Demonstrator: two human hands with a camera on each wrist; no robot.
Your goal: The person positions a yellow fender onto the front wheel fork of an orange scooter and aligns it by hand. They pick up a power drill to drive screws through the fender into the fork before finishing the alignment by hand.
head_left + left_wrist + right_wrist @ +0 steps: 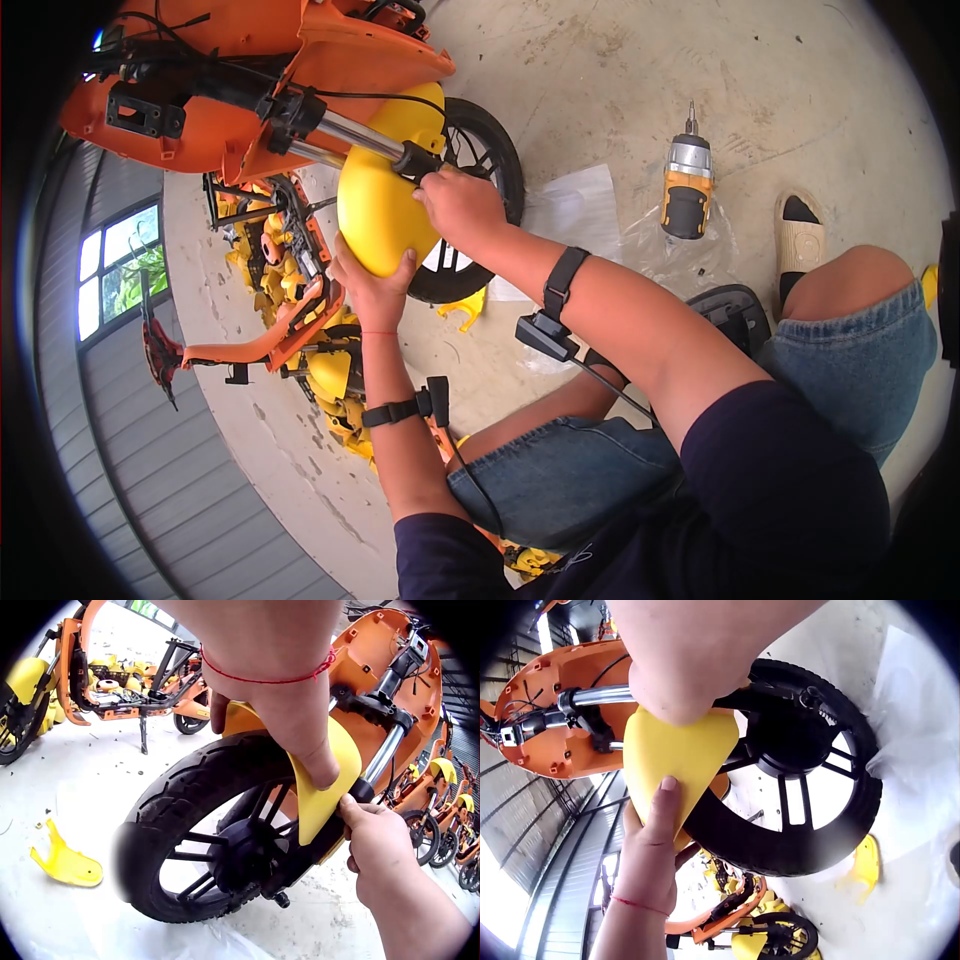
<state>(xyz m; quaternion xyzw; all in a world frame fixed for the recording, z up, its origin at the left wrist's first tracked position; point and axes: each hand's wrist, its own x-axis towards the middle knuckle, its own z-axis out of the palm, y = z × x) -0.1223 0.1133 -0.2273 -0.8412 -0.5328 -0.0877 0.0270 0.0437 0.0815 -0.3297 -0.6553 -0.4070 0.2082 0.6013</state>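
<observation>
- Head view: grips the near end of the yellow fender with the left hand, thumb on one side and fingers on the other, so pinching the fender between them.
- Head view: has the fingers of the right hand curled at the lower part of the fork, just beside the fender; cannot tell what is pinched between the fingertips.
- Head view: on the floor, to the right, can be found the power drill, near the white sheet; close to the front wheel, also a small yellow piece.
- Left wrist view: spreads the left thumb apart from the fingers across the fender, which lies over the top of the tyre; wears a red string on this wrist.
- Left wrist view: touches with the right thumb the place where fender and fork meet, other fingers bent below.
- Right wrist view: presses the left thumb flat on the fender's outer face; hides the right fingertips behind the hand itself, so cannot tell their grip from here.
- Right wrist view: beyond the fork, can be seen the orange front panel.
</observation>
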